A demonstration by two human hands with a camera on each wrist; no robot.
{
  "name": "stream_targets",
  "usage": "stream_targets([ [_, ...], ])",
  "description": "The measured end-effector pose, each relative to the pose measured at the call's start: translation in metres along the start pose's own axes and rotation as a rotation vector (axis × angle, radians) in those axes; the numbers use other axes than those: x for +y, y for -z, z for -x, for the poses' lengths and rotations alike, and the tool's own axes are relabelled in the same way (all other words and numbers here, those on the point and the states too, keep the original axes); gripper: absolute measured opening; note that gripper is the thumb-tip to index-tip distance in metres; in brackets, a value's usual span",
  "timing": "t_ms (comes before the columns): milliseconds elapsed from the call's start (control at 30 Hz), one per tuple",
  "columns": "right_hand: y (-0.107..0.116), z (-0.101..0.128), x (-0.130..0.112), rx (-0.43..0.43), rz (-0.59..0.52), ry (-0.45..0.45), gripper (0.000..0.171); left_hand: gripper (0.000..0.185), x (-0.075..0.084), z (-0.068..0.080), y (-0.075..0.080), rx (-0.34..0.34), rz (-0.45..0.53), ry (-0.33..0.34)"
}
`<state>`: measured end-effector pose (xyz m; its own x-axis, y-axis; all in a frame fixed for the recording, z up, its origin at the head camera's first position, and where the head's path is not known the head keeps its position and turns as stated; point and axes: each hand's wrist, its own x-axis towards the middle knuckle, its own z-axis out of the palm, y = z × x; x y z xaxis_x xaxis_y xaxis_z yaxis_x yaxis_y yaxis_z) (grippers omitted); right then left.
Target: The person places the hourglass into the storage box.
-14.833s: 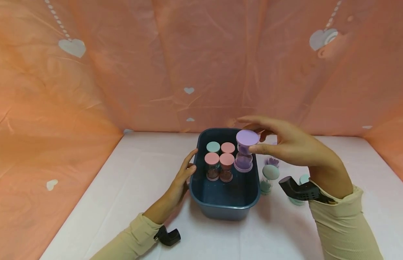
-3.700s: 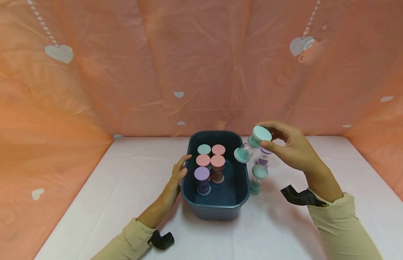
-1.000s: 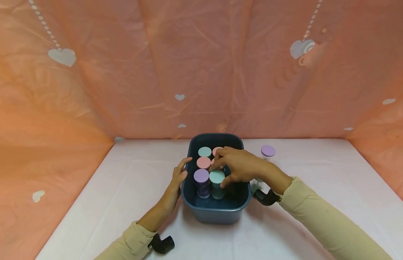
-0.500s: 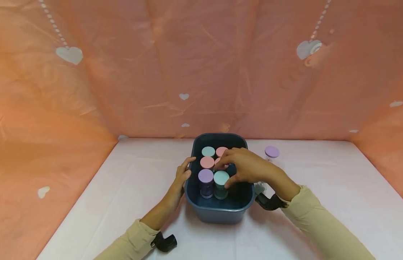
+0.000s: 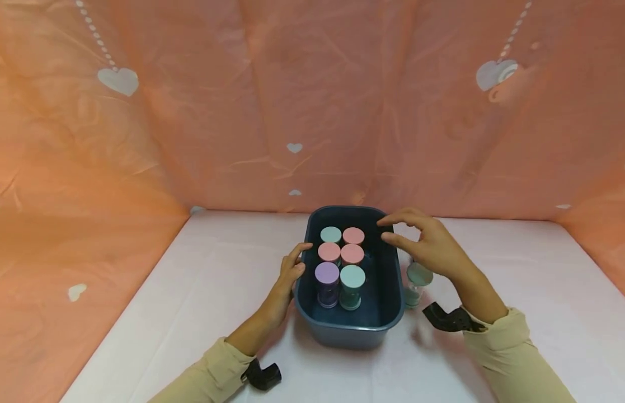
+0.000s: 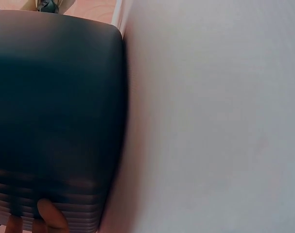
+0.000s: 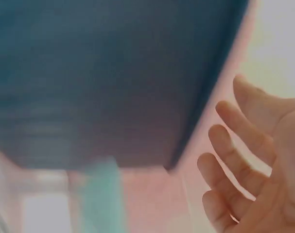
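The left hand [image 5: 290, 274] rests against the left outer wall of the dark blue tub [image 5: 393, 291], its fingers laid loosely over the wall up to the rim and holding nothing; in the left wrist view only a few fingertips [image 6: 50, 216] show, touching the ribbed lower edge of the tub [image 6: 55, 111]. The tub stands on the white counter [image 5: 191, 291], roughly in the middle, in front of a peach backdrop [image 5: 241, 101] printed with white hearts.

Inside the tub six small sand timers stand upright in two columns toward its left side. At the far end are a teal-capped timer [image 5: 330, 234] and a pink-capped timer [image 5: 353, 235] side by side; just nearer are two more pink-capped ones [image 5: 329, 252] [image 5: 352, 254]; nearest to the person are a purple-capped timer [image 5: 327, 273] and a second teal-capped timer [image 5: 352, 277]. The right part of the tub floor is bare.

The right hand [image 5: 428, 246] hovers over the tub's right rim, fingers spread and gently curved, gripping nothing; the right wrist view, though blurred, shows the same loose fingers [image 7: 239, 160] beside the tub wall [image 7: 113, 73]. Just outside that wall, under the right hand, another teal timer [image 5: 418, 277] stands on the counter.
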<state>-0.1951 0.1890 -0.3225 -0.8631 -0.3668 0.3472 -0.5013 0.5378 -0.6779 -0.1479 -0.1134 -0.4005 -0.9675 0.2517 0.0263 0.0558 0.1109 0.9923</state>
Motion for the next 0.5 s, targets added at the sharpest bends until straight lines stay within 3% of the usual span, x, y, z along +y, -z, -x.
stream_targets([
  [200,0.033,0.004,0.022,0.030,0.068,-0.111,0.045,0.050,0.001,0.001,-0.001,0.001,0.012,0.012],
  [500,0.040,0.007,0.056,-0.099,0.188,-0.167,0.061,0.052,0.002,0.001,0.001,-0.014,0.008,0.015],
])
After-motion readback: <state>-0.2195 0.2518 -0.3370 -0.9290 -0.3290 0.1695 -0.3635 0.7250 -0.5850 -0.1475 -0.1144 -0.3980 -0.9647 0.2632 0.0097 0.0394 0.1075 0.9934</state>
